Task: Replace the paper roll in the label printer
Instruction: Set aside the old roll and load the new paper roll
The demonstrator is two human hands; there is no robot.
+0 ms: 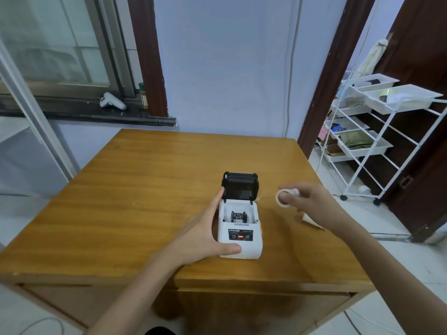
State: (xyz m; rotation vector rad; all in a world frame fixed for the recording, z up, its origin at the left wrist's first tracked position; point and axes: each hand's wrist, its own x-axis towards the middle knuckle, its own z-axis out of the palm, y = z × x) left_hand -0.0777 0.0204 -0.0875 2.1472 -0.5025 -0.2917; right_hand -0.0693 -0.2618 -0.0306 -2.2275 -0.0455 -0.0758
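Note:
A small white label printer stands on the wooden table with its black lid flipped up. Its paper bay is exposed and holds a dark spindle; no white roll shows inside. My left hand wraps the printer's left side, thumb across the front corner, fingers up by the lid hinge. To the right of the printer, my right hand holds a small white paper roll just above the table. A red light glows on the printer's front panel.
A white object lies on the table, partly hidden behind my right wrist. A white wire shelf cart with bins stands on the floor at the right. A white controller rests on the window sill.

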